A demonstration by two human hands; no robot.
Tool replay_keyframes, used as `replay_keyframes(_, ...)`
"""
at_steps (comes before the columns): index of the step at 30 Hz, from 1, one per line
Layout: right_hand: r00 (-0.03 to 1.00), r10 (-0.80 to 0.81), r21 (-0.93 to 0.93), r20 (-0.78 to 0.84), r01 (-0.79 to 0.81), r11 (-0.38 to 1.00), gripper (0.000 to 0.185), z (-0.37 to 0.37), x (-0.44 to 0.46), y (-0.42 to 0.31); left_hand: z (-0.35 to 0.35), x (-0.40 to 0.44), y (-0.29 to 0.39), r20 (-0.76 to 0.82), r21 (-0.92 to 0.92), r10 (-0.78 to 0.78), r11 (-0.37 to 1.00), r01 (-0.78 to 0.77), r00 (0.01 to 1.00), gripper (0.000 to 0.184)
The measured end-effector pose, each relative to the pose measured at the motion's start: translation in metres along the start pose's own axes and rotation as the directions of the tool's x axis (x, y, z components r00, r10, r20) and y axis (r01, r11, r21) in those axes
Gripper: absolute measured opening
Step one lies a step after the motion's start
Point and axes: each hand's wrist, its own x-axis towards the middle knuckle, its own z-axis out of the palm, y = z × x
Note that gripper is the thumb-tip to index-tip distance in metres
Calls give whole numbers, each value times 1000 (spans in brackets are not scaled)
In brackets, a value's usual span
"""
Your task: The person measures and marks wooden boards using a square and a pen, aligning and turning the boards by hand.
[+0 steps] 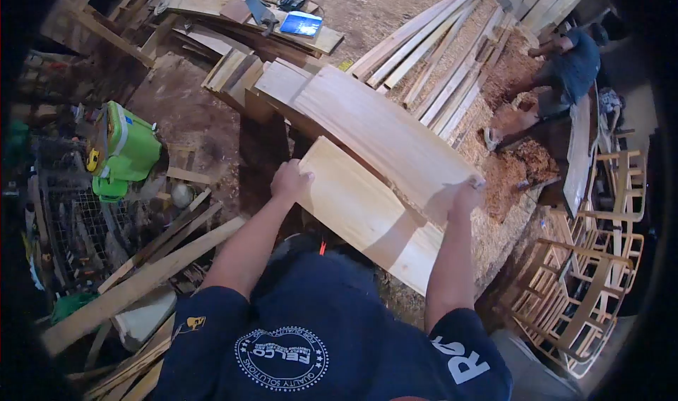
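Observation:
Two wide, pale wooden boards lie side by side in front of me, slanting from upper left to lower right. My left hand point(291, 182) grips the left end of the nearer board point(360, 207) at its corner. At the right end of the farther board point(374, 129), my right hand point(464, 195) is closed around the edge, its fingertips partly hidden. A narrow dark gap separates the boards along part of their length. Under the far board's left end, more boards point(282, 83) show in a stack.
Long planks point(417, 40) lie on sawdust at the upper right, near a bending person point(568, 69). Wooden chair frames point(590, 274) stand at the right. On the left are a green container point(127, 146) and a leaning plank point(141, 284). A handsaw point(256, 9) rests at the back.

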Motion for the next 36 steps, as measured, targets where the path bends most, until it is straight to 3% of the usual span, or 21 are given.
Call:
replay_keyframes(2,998,58,-323,-30,-65,944,71,40,11,-8,0,3,-2,19,-16,11,1000,-11,1000,49)
replay_keyframes(6,1000,15,-101,-9,-16,995,66,82,11,4,-6,-5,3,-10,-6,19,1000,-19,1000,51)
replay_keyframes(8,992,108,60,63,-112,992,62,95,33,48,-5,-3,3,2,-4,13,1000,-13,1000,51)
replay_keyframes(10,966,209,102,153,-225,969,58,112,64,101,-1,-3,1,-20,-24,14,1000,-15,1000,50)
replay_keyframes(11,952,234,56,198,-250,967,56,119,77,122,1,-2,-1,-31,-33,11,999,-12,999,50)
replay_keyframes(14,923,189,-347,334,-66,936,60,126,99,137,-1,-4,2,-6,2,11,1000,-11,1000,50)
replay_keyframes(15,931,139,-290,337,-38,956,60,122,93,136,-1,-4,3,-24,16,16,1000,-15,1000,50)
replay_keyframes(17,950,43,-185,308,16,983,58,92,47,83,0,-3,2,-43,37,41,999,-40,998,49)
replay_keyframes(20,902,-380,-488,202,430,760,58,42,55,102,-3,-2,5,-8,33,10,999,-10,1000,45)
replay_keyframes(23,959,-204,-526,198,280,803,59,-62,12,80,3,-6,2,-88,11,90,996,-89,992,44)
replay_keyframes(25,978,-197,-654,61,188,732,61,-128,6,123,6,-3,-7,-128,31,157,988,-154,979,44)
replay_keyframes(27,985,-159,-710,-62,69,701,57,-185,14,213,21,9,-22,-164,88,268,962,-257,949,42)
replay_keyframes(29,996,84,-696,34,-37,717,57,-219,-4,248,21,10,-20,-169,108,292,955,-277,941,43)
replay_keyframes(30,987,130,-662,91,-38,749,62,-226,-15,259,20,10,-20,-169,121,304,951,-286,938,44)
replay_keyframes(32,954,217,-584,208,-57,810,76,-223,-49,268,21,14,-26,-149,-21,274,960,-281,950,47)
replay_keyframes(35,997,-69,-687,-22,36,726,54,-200,-109,225,28,29,-42,-78,-127,242,960,-250,967,53)
replay_keyframes(36,999,-43,-707,-26,12,707,56,-199,-115,214,26,34,-44,-51,-145,237,959,-242,970,55)
